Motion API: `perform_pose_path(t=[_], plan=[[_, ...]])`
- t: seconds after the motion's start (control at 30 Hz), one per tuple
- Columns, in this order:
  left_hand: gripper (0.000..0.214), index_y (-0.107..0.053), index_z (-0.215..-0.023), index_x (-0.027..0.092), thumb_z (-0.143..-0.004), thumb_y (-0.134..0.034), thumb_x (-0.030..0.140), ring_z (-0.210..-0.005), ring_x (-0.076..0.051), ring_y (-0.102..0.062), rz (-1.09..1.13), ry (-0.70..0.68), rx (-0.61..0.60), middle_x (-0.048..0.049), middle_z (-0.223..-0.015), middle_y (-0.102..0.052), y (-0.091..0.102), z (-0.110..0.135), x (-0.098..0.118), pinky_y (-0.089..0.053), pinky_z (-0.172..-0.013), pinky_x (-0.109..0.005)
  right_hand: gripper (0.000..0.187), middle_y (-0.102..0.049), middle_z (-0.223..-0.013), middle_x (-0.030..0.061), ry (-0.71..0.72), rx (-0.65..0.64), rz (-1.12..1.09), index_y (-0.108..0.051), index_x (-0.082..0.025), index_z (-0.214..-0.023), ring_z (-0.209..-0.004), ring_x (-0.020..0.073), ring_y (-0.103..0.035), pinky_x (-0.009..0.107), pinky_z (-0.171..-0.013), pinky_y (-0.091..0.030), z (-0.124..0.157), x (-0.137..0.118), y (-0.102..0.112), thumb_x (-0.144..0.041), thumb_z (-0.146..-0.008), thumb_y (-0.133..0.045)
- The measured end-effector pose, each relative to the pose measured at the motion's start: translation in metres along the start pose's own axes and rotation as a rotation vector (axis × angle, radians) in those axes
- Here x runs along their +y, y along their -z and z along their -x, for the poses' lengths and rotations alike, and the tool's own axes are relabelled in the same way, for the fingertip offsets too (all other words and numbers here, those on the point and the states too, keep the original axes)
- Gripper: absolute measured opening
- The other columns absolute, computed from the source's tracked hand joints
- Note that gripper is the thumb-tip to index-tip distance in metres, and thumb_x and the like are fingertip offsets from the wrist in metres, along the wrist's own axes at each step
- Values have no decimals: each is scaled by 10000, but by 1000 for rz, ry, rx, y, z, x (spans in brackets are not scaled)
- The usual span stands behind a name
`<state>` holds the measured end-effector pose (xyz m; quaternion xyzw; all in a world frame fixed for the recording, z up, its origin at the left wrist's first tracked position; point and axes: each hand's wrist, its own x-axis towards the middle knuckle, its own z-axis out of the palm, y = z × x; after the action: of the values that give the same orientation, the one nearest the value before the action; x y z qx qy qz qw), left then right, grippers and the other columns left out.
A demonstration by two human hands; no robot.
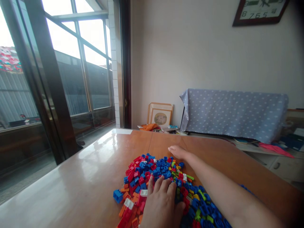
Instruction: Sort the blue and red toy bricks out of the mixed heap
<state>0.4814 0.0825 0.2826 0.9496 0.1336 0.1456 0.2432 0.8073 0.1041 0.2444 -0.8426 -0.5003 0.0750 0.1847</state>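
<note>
A large heap of toy building bricks in blue, red, orange, green, yellow and white lies on the wooden table. My left hand rests palm down on the near middle of the heap, fingers spread over the bricks. Beyond the heap's far right side, my right hand is low over the tabletop, its fingers pointing left and seemingly extended, with nothing visible in them. A blue brick and a white brick lie at the left edge. My right forearm hides part of the heap's right side.
The glossy table reaches toward a wall. A white sheet lies at its far left corner. Behind stand a framed picture and something under a dotted grey-blue cloth. Glass doors are at left, a clock above right.
</note>
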Motion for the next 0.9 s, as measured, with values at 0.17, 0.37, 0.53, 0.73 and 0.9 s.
perform_pose_path(t=[0.17,0.37,0.53,0.73,0.9], plan=[[518,-612,-1342,287,-887,-564,531,-1396,-334,-435,0,-10,25,-51,-1395,-618,3,5,5,-129,-1236,-617,476,-737,-911,105,-26,29,49,-690,-175,-746,-900,229,-644,316,-816,-433,49,-6,8,-481,-996,-425],[486,-610,-1335,273,-904,-564,493,-1389,-328,-438,-35,-38,63,-59,-1379,-624,8,11,10,-135,-1234,-604,479,-735,-803,44,-75,152,-78,-677,-201,-789,-734,179,-626,258,-673,-413,113,-18,18,-511,-992,-374],[435,-599,-1327,256,-948,-506,449,-1358,-328,-461,-102,-51,111,-79,-1364,-621,11,12,8,-185,-1207,-598,559,-751,-946,63,-141,290,-208,-697,-202,-1009,-834,217,-673,287,-727,-492,176,-25,34,-579,-999,-285],[416,-591,-1316,242,-977,-458,445,-1317,-311,-494,-167,-84,122,-91,-1354,-614,9,6,-2,-230,-1185,-572,522,-641,-1346,74,-180,376,-349,-648,-283,-1273,-1263,314,-565,452,-1069,-454,294,-31,17,-638,-936,-467],[461,-586,-1341,235,-985,-438,486,-1327,-317,-481,-206,-103,136,-90,-1387,-597,1,3,-9,-241,-1180,-569,908,-219,-1660,-2,-173,167,-205,-329,-383,-1559,-1532,364,-143,583,-1232,-195,364,-41,-9,-681,-778,-684]])
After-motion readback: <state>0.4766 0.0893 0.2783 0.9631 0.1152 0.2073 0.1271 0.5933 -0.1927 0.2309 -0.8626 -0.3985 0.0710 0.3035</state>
